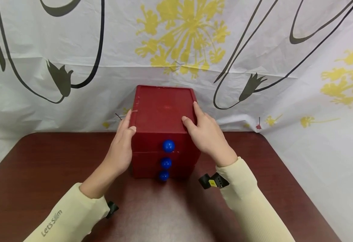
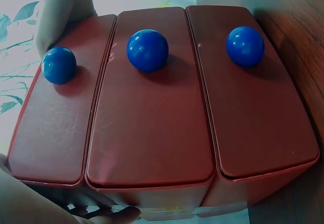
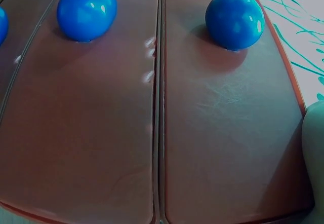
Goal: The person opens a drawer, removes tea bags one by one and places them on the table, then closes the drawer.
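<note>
A dark red three-drawer box (image 1: 164, 109) stands at the back of the table in the head view. One shiny blue ball knob sits on each drawer front, the top knob (image 1: 168, 146) being the largest in view. My left hand (image 1: 119, 148) lies along the box's left side with extended fingers, thumb at the top front corner. My right hand (image 1: 206, 132) rests on the right top edge, its thumb on the lid and fingers reaching back along the edge. Both wrist views show the drawer fronts up close, including the middle knob (image 2: 147, 50) and top knob (image 3: 235, 21). All drawers look closed.
The dark red-brown wooden table (image 1: 52, 168) extends around the box. Behind it hangs a white cloth (image 1: 110, 50) with yellow and grey flower prints, close to the box's back. Small black devices are strapped at both wrists, one at the right cuff (image 1: 214, 181).
</note>
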Available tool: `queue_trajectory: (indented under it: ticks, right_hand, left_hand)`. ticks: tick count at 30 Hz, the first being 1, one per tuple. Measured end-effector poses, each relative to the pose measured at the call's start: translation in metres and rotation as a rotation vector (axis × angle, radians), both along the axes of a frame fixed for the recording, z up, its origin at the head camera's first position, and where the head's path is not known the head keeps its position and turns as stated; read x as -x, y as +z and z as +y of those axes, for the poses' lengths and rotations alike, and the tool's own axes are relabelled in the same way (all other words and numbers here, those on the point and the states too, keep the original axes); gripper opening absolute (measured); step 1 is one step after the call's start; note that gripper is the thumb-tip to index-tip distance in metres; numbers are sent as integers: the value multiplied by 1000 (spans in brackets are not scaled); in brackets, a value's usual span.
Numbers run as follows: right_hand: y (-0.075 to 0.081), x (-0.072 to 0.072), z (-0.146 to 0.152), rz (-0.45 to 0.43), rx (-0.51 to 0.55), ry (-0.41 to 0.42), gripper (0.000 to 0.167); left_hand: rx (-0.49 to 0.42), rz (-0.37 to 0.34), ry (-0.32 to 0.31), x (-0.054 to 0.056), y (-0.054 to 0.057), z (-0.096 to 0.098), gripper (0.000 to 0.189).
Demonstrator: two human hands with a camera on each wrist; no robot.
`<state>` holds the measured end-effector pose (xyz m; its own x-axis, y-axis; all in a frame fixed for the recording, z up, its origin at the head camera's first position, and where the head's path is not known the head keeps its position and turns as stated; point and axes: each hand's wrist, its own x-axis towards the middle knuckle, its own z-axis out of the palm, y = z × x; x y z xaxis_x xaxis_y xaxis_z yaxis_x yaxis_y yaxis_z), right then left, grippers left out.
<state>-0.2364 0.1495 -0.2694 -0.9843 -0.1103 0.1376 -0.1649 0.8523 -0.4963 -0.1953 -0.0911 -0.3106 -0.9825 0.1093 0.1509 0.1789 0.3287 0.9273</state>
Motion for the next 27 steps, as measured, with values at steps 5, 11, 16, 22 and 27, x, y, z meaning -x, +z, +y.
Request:
queue_trajectory:
  ticks: [5, 11, 16, 22, 27]
  right_hand:
    - [-1, 3, -1, 1, -2, 5, 74]
    - [0, 5, -2, -8, -5, 5, 74]
    - [1, 5, 0, -6, -11, 3, 74]
    - [0, 4, 0, -1, -11, 12, 75]
    - [1, 3, -1, -5, -10, 9, 74]
  left_hand:
    - [28, -17, -6, 3, 2, -2, 63]
    - [51, -139, -53, 16, 17, -8, 68]
    - [40, -290, -123, 33, 34, -12, 68]
    - [97, -340, -131, 49, 48, -8, 66]
    - [160, -311, -95, 61, 57, -3, 62]
